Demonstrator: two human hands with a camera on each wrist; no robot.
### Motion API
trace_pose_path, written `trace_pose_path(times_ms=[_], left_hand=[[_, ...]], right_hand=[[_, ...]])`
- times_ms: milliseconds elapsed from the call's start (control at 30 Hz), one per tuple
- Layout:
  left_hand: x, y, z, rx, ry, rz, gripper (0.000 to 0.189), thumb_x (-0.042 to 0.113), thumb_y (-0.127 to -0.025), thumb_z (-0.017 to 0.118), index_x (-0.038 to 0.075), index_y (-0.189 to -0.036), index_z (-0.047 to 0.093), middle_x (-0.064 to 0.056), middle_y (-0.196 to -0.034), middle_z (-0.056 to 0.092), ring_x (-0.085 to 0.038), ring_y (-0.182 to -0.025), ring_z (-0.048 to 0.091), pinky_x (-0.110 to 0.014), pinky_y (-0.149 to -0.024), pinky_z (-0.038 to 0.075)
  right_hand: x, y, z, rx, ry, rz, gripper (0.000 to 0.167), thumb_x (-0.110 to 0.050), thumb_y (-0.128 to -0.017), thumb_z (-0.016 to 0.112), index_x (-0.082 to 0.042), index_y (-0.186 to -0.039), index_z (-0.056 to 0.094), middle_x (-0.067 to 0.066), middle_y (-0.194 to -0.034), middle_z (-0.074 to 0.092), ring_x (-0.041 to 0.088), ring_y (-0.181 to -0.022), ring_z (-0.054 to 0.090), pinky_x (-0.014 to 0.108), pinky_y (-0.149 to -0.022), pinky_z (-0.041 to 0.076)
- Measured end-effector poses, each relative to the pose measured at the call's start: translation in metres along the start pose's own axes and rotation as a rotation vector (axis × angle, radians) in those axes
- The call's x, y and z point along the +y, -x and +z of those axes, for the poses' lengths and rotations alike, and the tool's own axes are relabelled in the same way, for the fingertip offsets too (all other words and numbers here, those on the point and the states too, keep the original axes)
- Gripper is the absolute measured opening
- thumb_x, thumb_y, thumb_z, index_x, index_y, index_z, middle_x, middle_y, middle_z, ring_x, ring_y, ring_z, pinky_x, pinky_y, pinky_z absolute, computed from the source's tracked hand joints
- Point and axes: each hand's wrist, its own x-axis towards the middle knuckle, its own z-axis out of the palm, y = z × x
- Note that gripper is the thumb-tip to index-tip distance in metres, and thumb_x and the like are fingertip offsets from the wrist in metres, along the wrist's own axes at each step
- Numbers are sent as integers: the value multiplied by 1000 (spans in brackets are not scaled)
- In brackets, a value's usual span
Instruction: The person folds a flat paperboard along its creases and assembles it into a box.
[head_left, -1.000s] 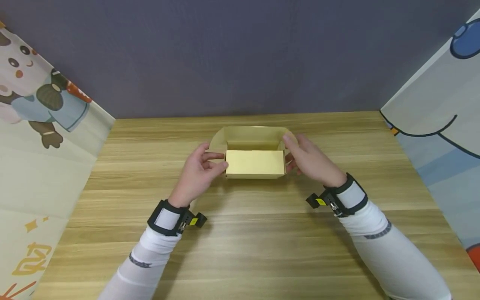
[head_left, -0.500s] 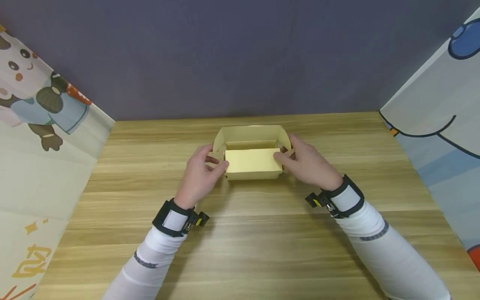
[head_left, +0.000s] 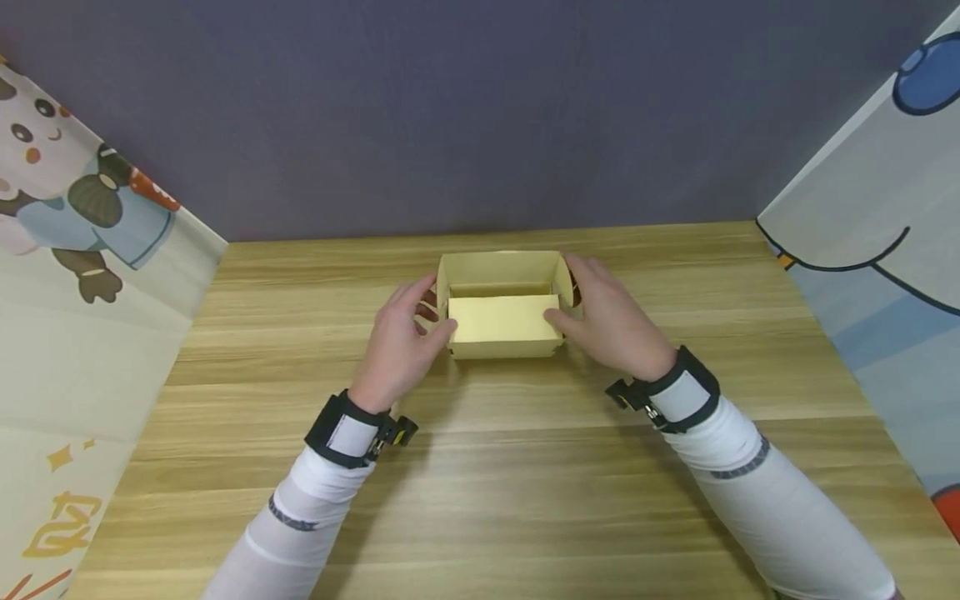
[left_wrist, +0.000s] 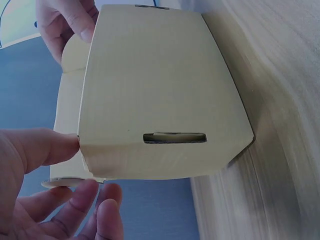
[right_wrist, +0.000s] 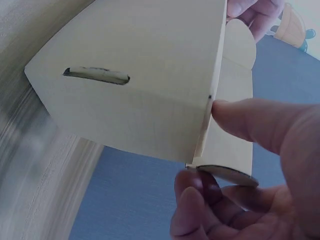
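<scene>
A small yellowish cardboard box (head_left: pixel 504 321) stands on the wooden table, its lid panel (head_left: pixel 498 271) raised at the back. Side ears (head_left: pixel 562 282) fold forward from both ends of that panel. My left hand (head_left: pixel 400 346) holds the left end, thumb at the near top corner and fingers against the left ear from outside. At the opposite end, my right hand (head_left: pixel 613 321) has its thumb on the near corner and its fingers behind the right ear. Slots (left_wrist: pixel 175 138) show in the box's wall in both wrist views. The box's inside is mostly hidden.
The wooden table (head_left: pixel 495 492) extends in front of and beside the box. A dark blue-grey wall (head_left: pixel 480 117) rises at its back edge. Printed cartoon panels (head_left: pixel 97 200) flank both sides. Each wrist wears a strapped camera (head_left: pixel 360 429).
The side ears, spread outward before, now stand folded in at both ends. My right thumb has come down onto the near corner, and both hands' fingers have moved up along the ears.
</scene>
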Motion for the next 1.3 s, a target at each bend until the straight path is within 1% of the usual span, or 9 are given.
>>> trace_pose_path(times_ms=[100, 167, 333, 433, 567, 733, 933, 1167, 1300], left_hand=[[1, -1, -1, -15, -20, 38, 72, 16, -87, 70, 11, -149, 35, -3, -108, 57, -17, -92, 59, -32, -72, 54], [2, -1, -1, -26, -29, 61, 76, 15, -87, 69, 14, -152, 31, -2, -108, 57, -16, -90, 59, -30, -70, 54], [2, -3, -4, -58, -28, 89, 85, 14, -86, 69, 22, -155, 20, -1, -108, 56, -14, -88, 59, -27, -63, 52], [2, -5, -5, -72, -23, 97, 88, 13, -86, 69, 26, -155, 16, 0, -107, 55, -15, -87, 59, -27, -61, 51], [2, -7, -6, -78, -25, 114, 89, 12, -86, 69, 26, -155, 16, 0, -105, 55, -15, -86, 59, -27, -60, 51], [1, -8, -6, -82, -10, 118, 89, 10, -85, 68, 30, -155, 16, 0, -102, 56, -13, -85, 60, -26, -58, 52], [0, -8, -5, -84, 25, 119, 89, 8, -85, 67, 33, -154, 17, 0, -100, 55, -11, -85, 61, -25, -62, 54], [-3, -8, -4, -68, 37, 139, 87, 7, -85, 68, 34, -153, 20, -1, -100, 56, -11, -83, 61, -24, -63, 54], [-3, -7, -4, -58, 21, 151, 85, 7, -86, 69, 31, -153, 23, -1, -99, 57, -12, -83, 62, -24, -65, 54]], right_hand=[[0, -1, -1, 8, -5, -16, 87, -27, -87, 72, -6, -153, 19, 11, -112, 54, 25, -98, 54, 39, -82, 48], [0, -2, -2, 11, -23, -23, 88, -23, -85, 73, -8, -153, 20, 7, -99, 53, 21, -87, 53, 33, -72, 46], [-2, -2, -6, 20, -65, -20, 88, -16, -80, 77, -13, -151, 26, 3, -91, 57, 16, -81, 56, 30, -67, 49], [-2, -1, -8, 8, -88, -2, 87, -13, -79, 77, -16, -150, 29, 3, -91, 59, 16, -81, 58, 30, -67, 51], [-2, 1, -10, -3, -108, 2, 86, -7, -78, 75, -19, -150, 30, 4, -93, 59, 17, -84, 61, 30, -69, 53], [-3, 2, -12, 0, -108, -15, 84, -3, -77, 74, -17, -149, 31, 5, -97, 59, 17, -86, 63, 30, -70, 52], [-4, 3, -10, 0, -119, -15, 83, -1, -78, 73, -16, -148, 31, 5, -100, 59, 16, -86, 63, 29, -69, 54], [-5, 6, -8, 38, -68, 4, 75, -5, -80, 69, -14, -146, 36, 6, -103, 66, 19, -87, 65, 31, -65, 50], [-8, 7, -6, 63, -29, 4, 70, -6, -81, 67, -11, -145, 38, 7, -100, 68, 20, -86, 66, 31, -65, 49]])
